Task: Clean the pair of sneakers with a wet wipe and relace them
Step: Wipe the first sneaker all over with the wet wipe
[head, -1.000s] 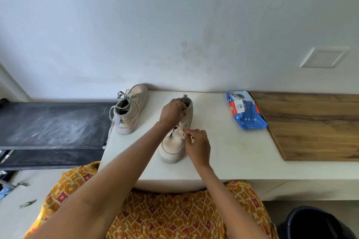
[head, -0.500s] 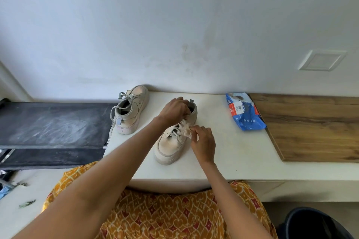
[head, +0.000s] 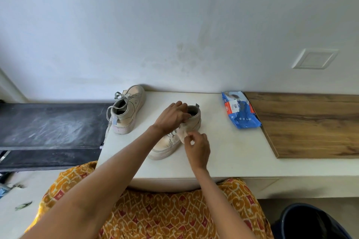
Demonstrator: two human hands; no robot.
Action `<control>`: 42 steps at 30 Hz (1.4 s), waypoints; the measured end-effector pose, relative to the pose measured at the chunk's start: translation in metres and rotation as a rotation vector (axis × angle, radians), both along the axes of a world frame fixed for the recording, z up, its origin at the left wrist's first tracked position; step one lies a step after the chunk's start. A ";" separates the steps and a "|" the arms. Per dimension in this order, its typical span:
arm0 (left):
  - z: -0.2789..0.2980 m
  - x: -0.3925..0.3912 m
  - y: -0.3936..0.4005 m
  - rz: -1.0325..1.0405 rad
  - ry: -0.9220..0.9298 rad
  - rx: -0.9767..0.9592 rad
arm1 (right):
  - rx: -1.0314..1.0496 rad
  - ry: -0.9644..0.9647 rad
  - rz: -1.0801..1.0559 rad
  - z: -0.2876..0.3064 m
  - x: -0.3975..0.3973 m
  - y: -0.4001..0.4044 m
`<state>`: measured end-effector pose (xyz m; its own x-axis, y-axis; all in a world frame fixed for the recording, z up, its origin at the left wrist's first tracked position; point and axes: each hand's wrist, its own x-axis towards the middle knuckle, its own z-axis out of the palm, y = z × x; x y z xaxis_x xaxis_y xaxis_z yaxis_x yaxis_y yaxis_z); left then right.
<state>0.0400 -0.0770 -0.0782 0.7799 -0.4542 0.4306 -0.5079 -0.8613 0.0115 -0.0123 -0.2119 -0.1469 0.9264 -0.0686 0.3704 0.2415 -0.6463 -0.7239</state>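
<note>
Two beige sneakers stand on the white counter [head: 223,153]. The far sneaker [head: 128,110] sits at the back left, laced, with its heel toward me. Nearer to me, the other sneaker [head: 167,145] lies at a slant, toe toward me and heel at the back right. My left hand [head: 172,117] grips its collar from above, fingers curled over the opening. My right hand [head: 197,146] is beside the shoe's right flank and pinches a small pale crumpled piece [head: 182,132] that looks like a wet wipe, held against the lacing area.
A blue wet-wipe pack [head: 240,111] lies at the back right of the counter. A wooden board [head: 310,124] covers the right end. A dark shelf [head: 50,124] is on the left, and a dark bin [head: 310,223] is on the floor at lower right.
The near sneaker has turned, its heel swinging toward the right and its toe toward the left. My right hand has shifted a little right and toward me with the pale piece.
</note>
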 end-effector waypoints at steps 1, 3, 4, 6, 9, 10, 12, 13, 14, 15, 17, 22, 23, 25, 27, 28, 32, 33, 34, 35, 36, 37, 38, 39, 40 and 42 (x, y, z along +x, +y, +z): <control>-0.004 -0.002 -0.001 0.029 0.002 -0.046 | 0.050 0.021 -0.061 0.006 0.009 -0.003; -0.008 -0.008 -0.002 0.134 0.015 -0.206 | 0.154 0.075 -0.199 0.019 0.030 -0.009; -0.010 -0.011 -0.003 0.212 0.048 -0.306 | 0.157 0.092 -0.228 0.023 0.037 -0.010; -0.015 -0.016 -0.003 0.371 0.157 -0.490 | 0.089 0.104 -0.194 0.026 0.039 -0.006; -0.016 -0.018 -0.004 0.475 0.283 -0.709 | -0.056 -0.002 -0.039 0.013 0.017 0.003; -0.014 -0.019 -0.003 0.472 0.303 -0.707 | -0.092 -0.020 -0.011 0.007 0.010 0.002; -0.010 -0.021 0.000 0.443 0.297 -0.636 | -0.107 0.017 -0.029 0.002 0.008 -0.005; -0.010 -0.022 0.001 0.425 0.286 -0.606 | -0.098 0.044 -0.064 0.003 0.011 -0.010; -0.008 -0.023 0.003 0.411 0.274 -0.578 | -0.069 0.050 -0.102 0.007 0.016 -0.013; -0.008 -0.024 0.003 0.404 0.266 -0.553 | -0.031 0.025 -0.125 0.013 0.020 -0.015; -0.008 -0.024 0.001 0.420 0.261 -0.519 | -0.023 -0.087 -0.092 0.023 0.024 -0.009; -0.009 -0.025 -0.002 0.430 0.249 -0.470 | -0.154 -0.166 -0.005 0.011 0.022 0.006; -0.009 -0.024 -0.001 0.422 0.245 -0.455 | -0.167 -0.161 -0.009 0.007 0.023 0.005; -0.008 -0.023 0.002 0.410 0.249 -0.434 | -0.180 -0.156 -0.018 0.002 0.024 0.001; -0.007 -0.023 0.001 0.399 0.250 -0.424 | -0.175 -0.184 -0.014 0.006 0.029 -0.004; -0.007 -0.023 0.001 0.400 0.249 -0.421 | -0.174 -0.210 -0.002 0.009 0.032 -0.005; -0.010 -0.025 -0.002 0.408 0.224 -0.423 | -0.210 -0.249 0.040 0.011 0.037 -0.003; -0.010 -0.026 -0.004 0.402 0.214 -0.412 | -0.192 -0.182 0.015 0.008 0.037 -0.003; -0.009 -0.027 -0.006 0.399 0.208 -0.389 | -0.154 -0.078 -0.016 0.003 0.037 -0.004; -0.008 -0.028 -0.008 0.402 0.203 -0.358 | -0.117 0.054 -0.049 -0.001 0.039 -0.006; -0.008 -0.028 -0.011 0.414 0.199 -0.331 | -0.084 0.176 -0.071 -0.004 0.040 -0.008; -0.008 -0.029 -0.014 0.429 0.199 -0.311 | -0.035 0.252 -0.077 -0.005 0.043 -0.009; -0.008 -0.029 -0.016 0.448 0.209 -0.306 | 0.063 0.288 -0.088 -0.006 0.047 -0.010; -0.009 -0.029 -0.018 0.467 0.218 -0.312 | 0.181 0.291 -0.123 -0.003 0.052 -0.010; -0.009 -0.029 -0.020 0.482 0.229 -0.319 | 0.310 0.294 -0.172 0.004 0.057 -0.009; -0.011 -0.028 -0.023 0.495 0.239 -0.307 | 0.442 0.325 -0.242 0.013 0.069 -0.009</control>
